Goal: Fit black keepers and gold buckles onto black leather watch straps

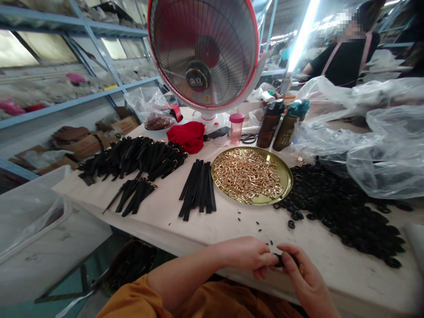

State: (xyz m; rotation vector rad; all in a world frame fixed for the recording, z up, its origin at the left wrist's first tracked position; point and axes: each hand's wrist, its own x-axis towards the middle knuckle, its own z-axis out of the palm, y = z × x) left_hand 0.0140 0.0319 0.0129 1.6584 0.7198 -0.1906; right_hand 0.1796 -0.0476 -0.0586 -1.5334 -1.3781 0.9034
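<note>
At the table's front edge, my right hand (306,274) has its thumb and fingers closed around a small black coiled strap (281,260). My left hand (248,254) reaches across from the left, its fingers pinched on the other side of that same piece. Most of the coil is hidden by the fingers. To the right spreads a large heap of black coiled straps (334,207). Beyond my hands a round gold tray (287,179) holds many small gold buckles (248,174). Flat black straps (198,190) lie side by side left of the tray.
Black straps with buckles (135,157) are piled at the left, with a smaller bunch (134,194) in front. A fan (203,53), red cloth (187,136), pink-lidded cup (236,128) and two bottles (270,123) stand behind. Clear plastic bags (387,150) cover the right; a person (347,57) is beyond.
</note>
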